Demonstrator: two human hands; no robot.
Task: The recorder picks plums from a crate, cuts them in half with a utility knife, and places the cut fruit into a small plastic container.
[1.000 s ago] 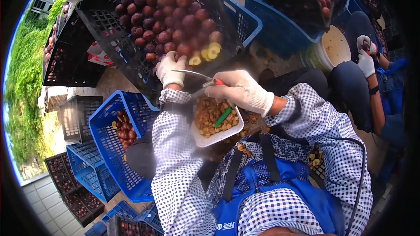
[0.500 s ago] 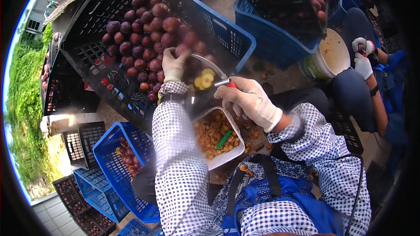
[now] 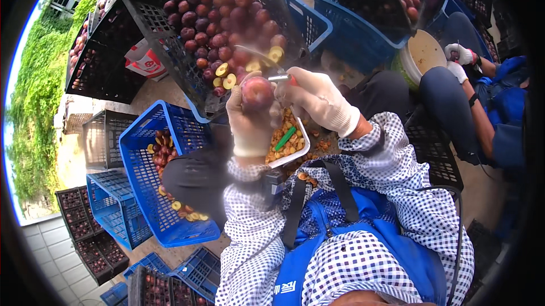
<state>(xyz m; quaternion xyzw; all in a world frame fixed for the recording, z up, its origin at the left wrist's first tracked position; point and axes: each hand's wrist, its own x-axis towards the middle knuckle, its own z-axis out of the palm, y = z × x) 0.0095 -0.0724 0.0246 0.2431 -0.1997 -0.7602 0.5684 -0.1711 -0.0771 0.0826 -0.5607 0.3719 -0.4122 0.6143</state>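
Red-skinned round plum (image 3: 256, 93), firm, smooth and probably slippery, cupped from six o'clock by the white-gloved left hand (image 3: 250, 121), while the white-gloved right hand (image 3: 315, 100) at three o'clock pinches a red-handled knife (image 3: 282, 78).

White knit gloves, blue-and-white checked sleeves, blue apron with dark straps, wristwatch

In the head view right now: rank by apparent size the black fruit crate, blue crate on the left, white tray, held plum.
1. black fruit crate
2. blue crate, though nearer the camera, so the order of these two is unsure
3. white tray, partly hidden
4. plum in the left hand
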